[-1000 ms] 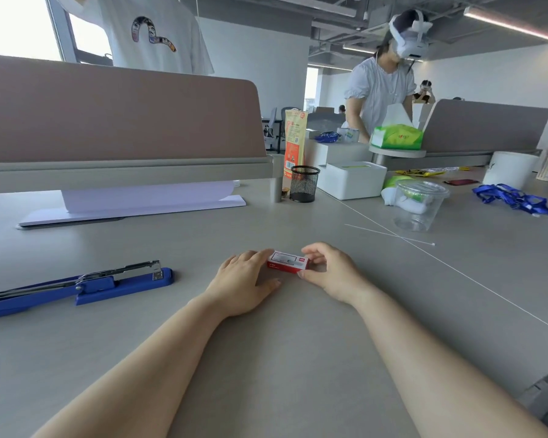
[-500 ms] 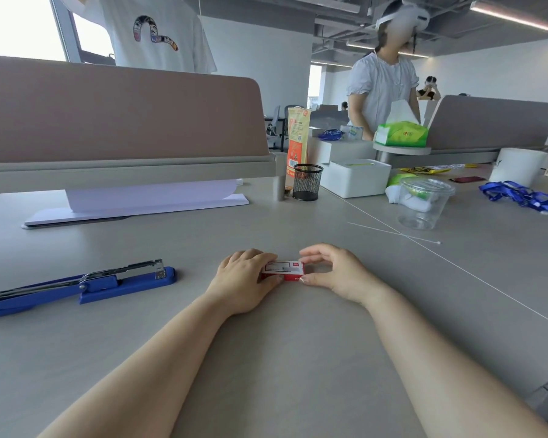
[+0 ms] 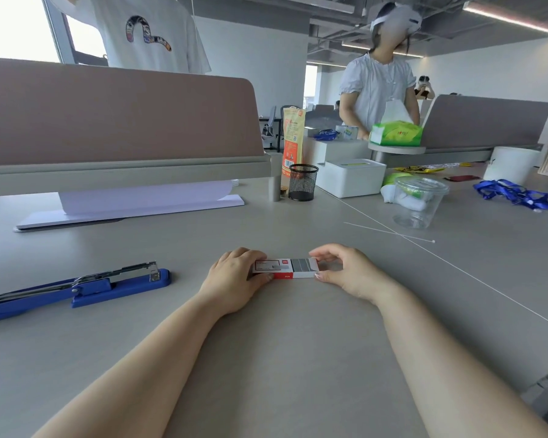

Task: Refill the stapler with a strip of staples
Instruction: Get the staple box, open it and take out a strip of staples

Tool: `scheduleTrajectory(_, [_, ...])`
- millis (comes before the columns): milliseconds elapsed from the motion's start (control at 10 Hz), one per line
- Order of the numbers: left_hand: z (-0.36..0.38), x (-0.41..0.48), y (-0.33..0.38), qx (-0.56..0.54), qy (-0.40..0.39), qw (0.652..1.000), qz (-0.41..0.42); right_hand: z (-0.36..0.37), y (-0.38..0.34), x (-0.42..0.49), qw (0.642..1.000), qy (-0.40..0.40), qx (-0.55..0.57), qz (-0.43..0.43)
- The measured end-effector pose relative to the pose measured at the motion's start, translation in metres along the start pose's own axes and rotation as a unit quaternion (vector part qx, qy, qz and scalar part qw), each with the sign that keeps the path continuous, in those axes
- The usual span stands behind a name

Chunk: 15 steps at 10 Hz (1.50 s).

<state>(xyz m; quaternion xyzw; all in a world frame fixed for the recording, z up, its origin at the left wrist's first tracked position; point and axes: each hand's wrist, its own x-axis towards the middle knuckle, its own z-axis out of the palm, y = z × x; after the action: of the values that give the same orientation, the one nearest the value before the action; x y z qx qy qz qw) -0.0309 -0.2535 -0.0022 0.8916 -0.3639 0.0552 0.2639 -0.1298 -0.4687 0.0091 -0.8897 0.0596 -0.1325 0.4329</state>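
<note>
From the head view, we take the staple box [image 3: 284,269] as our landmark; it lies flat on the counter [image 3: 298,358] between our two hands. Our left hand [image 3: 234,279] is curled over the box's left end, pinching the red and white sleeve. Our right hand [image 3: 345,273] pinches the inner tray [image 3: 304,267] at the box's right end, thumb in front and fingers behind, with the tray slid partway out so grey staples [image 3: 301,265] show. The blue stapler [image 3: 76,287] lies well to the left of the box, its metal top arm raised off the base and no hand on it.

We judge the cardboard light and easily crushed, so a gentle hold on the sleeve's sides suits it. A staple strip is small, stiff but brittle along its glued joints, and somewhat slick; we would lift one by its long edges between thumb and forefinger, without bending it.
</note>
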Motion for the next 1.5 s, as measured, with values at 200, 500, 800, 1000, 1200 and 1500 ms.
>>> scheduleTrajectory(200, [0.000, 0.000, -0.002, -0.032, 0.020, 0.999, -0.004, -0.001, 0.002, 0.001, 1.000, -0.006, -0.019, 0.000])
scheduleTrajectory(500, [0.002, 0.001, -0.002, -0.057, 0.041, 0.998, 0.005, 0.008, -0.004, 0.005, 0.994, 0.061, -0.063, -0.065])
scheduleTrajectory(800, [0.001, 0.001, -0.001, -0.056, 0.048, 0.997, 0.007, 0.010, 0.002, 0.009, 0.987, 0.063, -0.127, -0.077])
scheduleTrajectory(1000, [0.002, 0.000, -0.002, -0.055, 0.049, 0.997, 0.009, 0.012, 0.003, 0.011, 0.982, 0.063, -0.157, -0.086])
scheduleTrajectory(1200, [0.002, 0.001, -0.001, -0.061, 0.052, 0.997, 0.014, 0.014, -0.001, 0.010, 0.985, 0.033, -0.159, -0.057])
scheduleTrajectory(1500, [0.003, 0.001, -0.001, -0.041, 0.047, 0.998, -0.001, 0.012, -0.010, 0.007, 0.991, 0.093, -0.078, -0.061])
